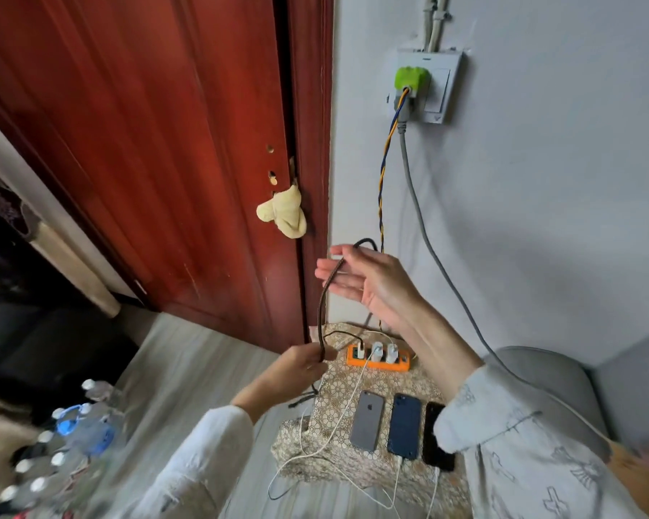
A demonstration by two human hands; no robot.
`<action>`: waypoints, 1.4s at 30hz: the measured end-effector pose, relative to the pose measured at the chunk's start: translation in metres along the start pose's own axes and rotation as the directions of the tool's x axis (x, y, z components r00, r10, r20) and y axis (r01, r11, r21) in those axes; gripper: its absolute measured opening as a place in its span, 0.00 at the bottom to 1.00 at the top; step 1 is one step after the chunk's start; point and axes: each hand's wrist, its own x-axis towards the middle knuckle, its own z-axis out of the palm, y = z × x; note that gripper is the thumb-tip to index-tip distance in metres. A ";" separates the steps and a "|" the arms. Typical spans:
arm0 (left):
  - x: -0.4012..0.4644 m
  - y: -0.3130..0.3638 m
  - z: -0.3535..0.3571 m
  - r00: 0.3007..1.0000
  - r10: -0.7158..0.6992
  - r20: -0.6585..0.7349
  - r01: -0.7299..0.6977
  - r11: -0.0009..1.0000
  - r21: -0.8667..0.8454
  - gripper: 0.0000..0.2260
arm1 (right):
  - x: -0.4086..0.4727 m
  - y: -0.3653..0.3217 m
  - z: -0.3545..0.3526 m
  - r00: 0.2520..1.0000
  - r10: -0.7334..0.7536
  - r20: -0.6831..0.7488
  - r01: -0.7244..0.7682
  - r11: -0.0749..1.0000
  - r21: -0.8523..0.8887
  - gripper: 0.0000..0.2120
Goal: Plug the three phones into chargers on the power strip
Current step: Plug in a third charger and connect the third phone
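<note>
Three phones lie face down side by side on a patterned cloth: a grey phone (368, 421), a dark blue phone (404, 425) and a black phone (436, 436) half hidden by my right sleeve. White cables run into the bottom ends of the blue and black phones. An orange power strip (378, 359) behind them carries three chargers. A dark braided cable (325, 294) is held up in the air. My left hand (300, 365) pinches its lower part. My right hand (368, 280) is raised with fingers straight, and the cable loops over them.
A red-brown wooden door (165, 144) stands at left with a yellow cloth (283, 213) at its latch. A wall socket (426, 88) with a green plug feeds a twisted wire and a grey cord. Several water bottles (72, 436) lie at lower left. A grey cushion (555, 376) is right.
</note>
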 end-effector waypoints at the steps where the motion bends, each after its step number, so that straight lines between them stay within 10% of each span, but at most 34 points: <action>1: 0.002 0.001 0.003 0.996 0.012 -0.086 -0.008 0.999 0.052 0.10 | 0.001 -0.004 0.000 1.000 -0.021 -0.018 0.021 0.999 0.033 0.10; 5: 0.004 0.019 -0.017 0.958 0.001 -0.286 -0.069 0.971 -0.227 0.07 | -0.004 0.008 -0.012 0.981 -0.126 -0.144 0.095 0.974 -0.205 0.16; 9: -0.006 0.051 -0.051 0.940 0.045 -0.339 -0.234 0.807 -0.542 0.10 | -0.027 0.065 -0.024 0.999 0.031 0.024 -0.009 0.782 -0.623 0.23; 19: -0.011 0.049 -0.099 0.782 -0.124 -0.611 -0.442 0.582 -0.683 0.09 | -0.041 0.115 -0.056 0.981 0.191 -0.017 -0.133 0.612 -0.780 0.10; 23: -0.009 0.015 -0.095 0.739 -0.338 -0.583 -0.302 0.607 -0.735 0.10 | -0.051 0.122 -0.080 0.970 0.223 -0.100 -0.213 0.570 -0.794 0.07; 27: -0.005 -0.008 -0.067 0.754 -0.551 -0.359 0.351 0.799 -0.489 0.15 | -0.044 0.112 -0.068 0.992 0.099 -0.082 -0.125 0.589 -0.798 0.07; 30: -0.006 -0.013 -0.042 0.784 -0.249 -0.568 0.298 0.955 -0.007 0.07 | -0.032 0.102 -0.052 0.998 0.053 0.020 -0.008 0.484 -0.875 0.09; 33: -0.002 -0.006 -0.025 0.926 0.092 -0.366 0.080 0.900 0.429 0.21 | -0.024 0.097 -0.040 0.996 0.010 0.093 0.081 0.399 -0.913 0.09; 37: -0.003 0.002 -0.006 0.991 -0.063 -0.118 0.101 0.930 0.354 0.05 | -0.022 0.097 -0.043 0.990 -0.068 0.127 0.142 0.320 -0.937 0.08; 42: -0.011 -0.001 -0.009 0.939 -0.022 -0.344 0.049 0.996 0.072 0.16 | -0.027 0.100 -0.064 0.997 0.021 0.073 0.066 0.237 -0.969 0.09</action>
